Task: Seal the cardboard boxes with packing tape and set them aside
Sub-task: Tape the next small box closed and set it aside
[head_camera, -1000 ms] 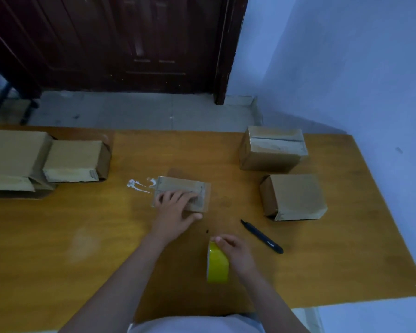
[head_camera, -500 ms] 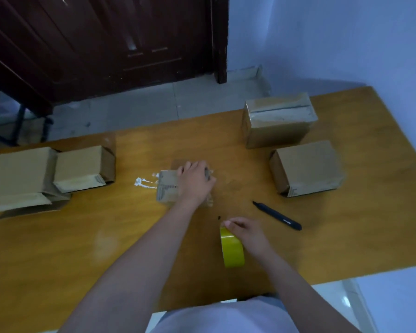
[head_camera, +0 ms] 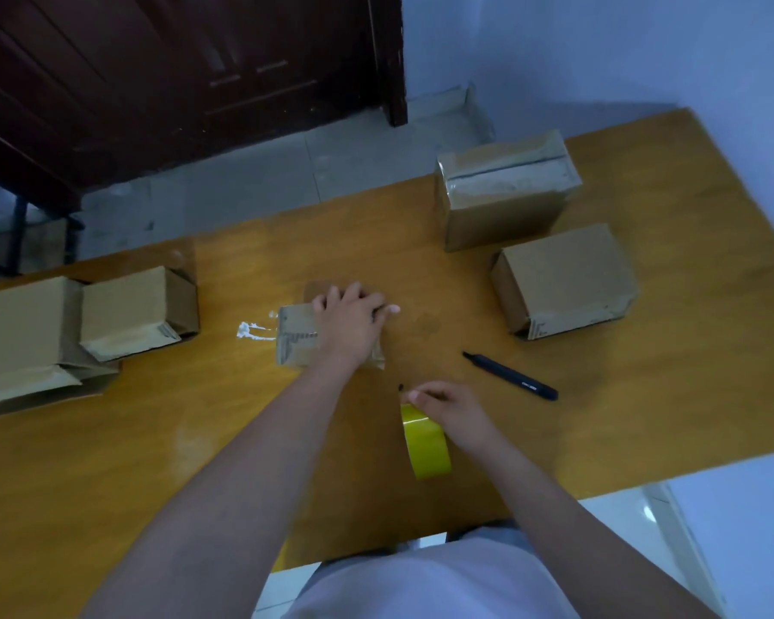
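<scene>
The person's left hand [head_camera: 349, 323] lies on top of a small flat brown cardboard box [head_camera: 296, 336] at the middle of the orange-brown wooden table [head_camera: 197, 440]. The fingers curl over the box's far edge, gripping it, probably to pin it in place while tape is readied. The right hand [head_camera: 450, 411] sits nearer, to the right, fingers curled round the top of a yellow roll of packing tape [head_camera: 425, 442] that stands on its edge on the table; this looks like a hold for finding or peeling the free end. No tape yet shows across the small box, so its sealing seems only to be starting.

A black marker pen [head_camera: 510, 376] lies just right of the hands, within easy reach. At the far right stand two larger brown cardboard boxes, one with glossy clear tape along its top [head_camera: 506, 185] and one plain-topped [head_camera: 564, 279], apparently the set-aside pile. At the left, more brown cardboard boxes [head_camera: 130, 312] rest close together, perhaps waiting their turn. A white smear [head_camera: 253, 331] marks the table just left of the small box.
</scene>
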Available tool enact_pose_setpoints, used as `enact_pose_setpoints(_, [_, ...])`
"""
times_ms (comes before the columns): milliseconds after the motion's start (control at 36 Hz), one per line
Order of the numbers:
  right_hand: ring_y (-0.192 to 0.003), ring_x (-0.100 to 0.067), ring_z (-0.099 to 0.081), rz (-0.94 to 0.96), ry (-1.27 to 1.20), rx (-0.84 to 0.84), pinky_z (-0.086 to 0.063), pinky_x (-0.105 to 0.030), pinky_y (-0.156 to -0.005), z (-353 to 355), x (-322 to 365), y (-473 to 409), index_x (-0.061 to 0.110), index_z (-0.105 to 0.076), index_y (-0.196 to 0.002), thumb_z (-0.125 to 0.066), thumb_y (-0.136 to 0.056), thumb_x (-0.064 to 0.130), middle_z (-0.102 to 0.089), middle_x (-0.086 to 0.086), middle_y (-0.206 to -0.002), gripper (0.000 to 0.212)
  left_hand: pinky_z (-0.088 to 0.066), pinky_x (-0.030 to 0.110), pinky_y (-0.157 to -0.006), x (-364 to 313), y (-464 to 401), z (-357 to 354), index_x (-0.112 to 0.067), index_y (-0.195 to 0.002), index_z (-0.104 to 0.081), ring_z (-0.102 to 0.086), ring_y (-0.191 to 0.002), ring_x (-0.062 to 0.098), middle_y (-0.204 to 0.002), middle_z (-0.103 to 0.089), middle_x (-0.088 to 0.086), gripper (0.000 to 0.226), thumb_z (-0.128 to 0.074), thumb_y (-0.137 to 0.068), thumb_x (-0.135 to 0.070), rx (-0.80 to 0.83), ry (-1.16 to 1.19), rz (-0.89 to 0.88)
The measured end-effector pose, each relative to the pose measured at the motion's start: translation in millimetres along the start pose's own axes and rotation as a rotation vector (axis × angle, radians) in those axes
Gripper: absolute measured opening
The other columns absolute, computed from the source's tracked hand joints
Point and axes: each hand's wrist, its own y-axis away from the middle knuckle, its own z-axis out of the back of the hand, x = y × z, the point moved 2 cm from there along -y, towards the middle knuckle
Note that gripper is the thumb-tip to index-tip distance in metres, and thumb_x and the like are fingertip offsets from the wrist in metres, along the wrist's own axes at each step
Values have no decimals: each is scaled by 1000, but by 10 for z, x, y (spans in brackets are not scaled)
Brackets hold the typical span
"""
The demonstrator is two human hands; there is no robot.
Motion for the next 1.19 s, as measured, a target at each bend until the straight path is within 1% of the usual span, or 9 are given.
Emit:
enact_pose_setpoints(222, [-75,13,-59,23,25,-23,-43,-5,-72,-13,24,74,16,-71,-89,-59,-92,16,-68,11,-86,12,-22,45,-101,-37,15,19,-33,-107,-70,-37,-116,21,-123,-52,-9,45,-29,-100,-48,42,-65,-49])
enact_pose_setpoints(333, [-62,13,-56,6,26,-63,-40,-5,-62,-8,39,82,10,-71,-90,-58,-92,11,-64,7,-79,13,-17,40,-102,51,12,45,-20,-86,-77,-42,-120,21,-127,-57,-5,62,-30,-93,-59,-52,301,-42])
enact_pose_setpoints(417, [-66,17,-56,-9,55,-63,-39,-1,-64,1,47,77,10,-70,-93,-57,-93,13,-63,13,-82,14,-26,37,-94,136,75,158,-19,-94,-76,-44,-115,22,-116,-61,-1,70,-22,-86,-63,-182,482,-76])
enact_pose_setpoints(528, [-68,10,-56,-17,98,-71,-38,-2,-63,6,65,113,5,-71,-98,-57,-93,18,-63,12,-83,19,-39,41,-85,228,235,263,-13,-89,-72,-45,-99,23,-100,-59,1,57,-30,-88,-52,-147,409,-300])
enact_pose_setpoints(611, [-57,8,-51,-4,120,-113,-38,-10,-59,0,88,144,-7,-68,-97,-58,-92,16,-59,0,-78,25,-42,44,-95,225,341,221,-16,-92,-72,-44,-112,27,-118,-56,7,40,-45,-85,-44,-6,183,-517])
enact_pose_setpoints(694, [-62,7,-53,-21,161,-125,-39,-11,-62,-29,103,164,-4,-70,-99,-58,-93,17,-61,-2,-83,25,-26,38,-110,214,431,188,-21,-111,-67,-21,-139,26,-146,-37,2,33,-56,-87,-40,135,-52,-535])
enact_pose_setpoints(861, [-75,-11,-51,12,180,-125,-37,-11,-58,-70,134,235,-12,-66,-97,-57,-94,17,-58,-12,-82,30,-24,39,-109,203,524,249,-21,-118,-63,-14,-142,25,-150,-30,0,34,-54,-90,-38,133,-132,-505])
enact_pose_setpoints(1056, [-69,3,-54,-17,178,-146,-40,-10,-63,-91,143,241,8,-72,-93,-58,-93,17,-60,6,-77,16,-52,40,-78,151,501,-33,-14,-70,-70,-43,-97,24,-104,-67,5,22,-85,-58,-25,-188,-123,-455])
enact_pose_setpoints(1194, [-71,10,-56,-29,186,-149,-39,-4,-64,-103,105,260,9,-71,-97,-56,-94,17,-61,13,-81,17,-48,37,-78,59,516,-95,-15,-81,-66,-44,-93,22,-96,-66,3,39,-85,-48,-22,-296,-37,-374])
